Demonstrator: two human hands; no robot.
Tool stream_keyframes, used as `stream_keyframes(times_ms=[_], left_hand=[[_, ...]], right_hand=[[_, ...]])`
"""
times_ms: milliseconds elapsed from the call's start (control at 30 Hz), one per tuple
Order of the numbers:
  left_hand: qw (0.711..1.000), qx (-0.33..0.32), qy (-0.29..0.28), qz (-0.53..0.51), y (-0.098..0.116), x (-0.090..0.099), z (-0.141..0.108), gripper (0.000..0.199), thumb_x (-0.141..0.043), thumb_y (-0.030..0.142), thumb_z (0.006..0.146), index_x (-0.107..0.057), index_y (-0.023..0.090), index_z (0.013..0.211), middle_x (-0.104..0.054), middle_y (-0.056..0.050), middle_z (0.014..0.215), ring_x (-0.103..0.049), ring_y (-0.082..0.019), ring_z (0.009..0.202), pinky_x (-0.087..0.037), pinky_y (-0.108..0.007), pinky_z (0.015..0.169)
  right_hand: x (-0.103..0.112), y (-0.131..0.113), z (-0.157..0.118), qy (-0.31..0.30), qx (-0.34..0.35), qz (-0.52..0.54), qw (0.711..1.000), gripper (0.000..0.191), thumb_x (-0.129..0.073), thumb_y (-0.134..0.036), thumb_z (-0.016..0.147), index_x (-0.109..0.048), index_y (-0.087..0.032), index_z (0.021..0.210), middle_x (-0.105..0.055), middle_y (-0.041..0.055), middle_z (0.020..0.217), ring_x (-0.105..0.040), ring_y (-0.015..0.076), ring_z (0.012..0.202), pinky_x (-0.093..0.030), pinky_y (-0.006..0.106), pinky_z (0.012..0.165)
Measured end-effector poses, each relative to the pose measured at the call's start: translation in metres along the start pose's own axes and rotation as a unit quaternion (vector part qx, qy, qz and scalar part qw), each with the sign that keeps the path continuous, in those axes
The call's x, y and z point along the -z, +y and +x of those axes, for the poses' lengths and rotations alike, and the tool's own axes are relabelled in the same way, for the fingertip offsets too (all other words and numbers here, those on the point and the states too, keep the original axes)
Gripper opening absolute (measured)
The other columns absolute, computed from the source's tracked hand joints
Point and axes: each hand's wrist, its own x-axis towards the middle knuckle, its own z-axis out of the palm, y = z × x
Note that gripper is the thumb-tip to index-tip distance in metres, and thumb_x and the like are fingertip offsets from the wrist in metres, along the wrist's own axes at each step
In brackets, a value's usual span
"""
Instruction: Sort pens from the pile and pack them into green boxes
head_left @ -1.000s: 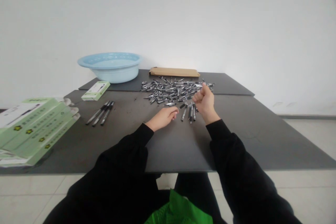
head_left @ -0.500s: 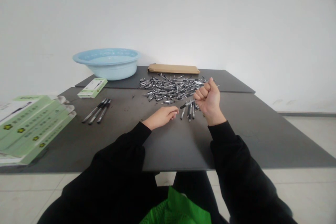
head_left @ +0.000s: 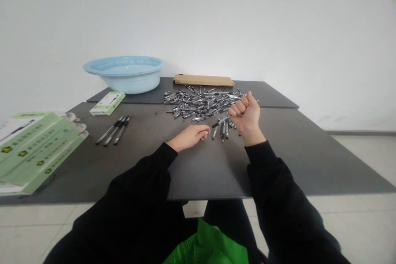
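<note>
The right hand is raised, fingers curled in, thumb above them; lower, the left hand's fingers bend loosely, forearms behind.

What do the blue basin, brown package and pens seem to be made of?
Blue basin: probably plastic, given its smooth, softly shiny wall. Brown package: likely cardboard or paper; its tan surface looks matte. Pens: probably plastic; the barrels look glossy, perhaps partly clear.

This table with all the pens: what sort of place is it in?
Probably a plain indoor workroom, judging by the heap of loose pens, the green-and-white cartons at the left and the large blue basin.
</note>
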Motion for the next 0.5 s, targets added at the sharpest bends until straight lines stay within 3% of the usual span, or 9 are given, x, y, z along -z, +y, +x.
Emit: stream_keyframes(times_ms=[500], left_hand=[[0.999, 0.005, -0.009, -0.031, -0.0013, 0.0008, -0.0002, 0.018, -0.045, 0.027, 0.091, -0.062, 0.020, 0.090, -0.066, -0.001, 0.077, -0.063, -0.014, 0.071, -0.049, -0.025, 0.073]], right_hand=[[-0.0011, -0.0006, -0.0019, -0.004, -0.003, -0.040, 0.999, 0.065, -0.050, -0.061, 0.092, -0.015, -0.022, 0.055, -0.011, -0.0084, 0.042, -0.010, 0.0092, 0.039, -0.018, 0.026, 0.039]])
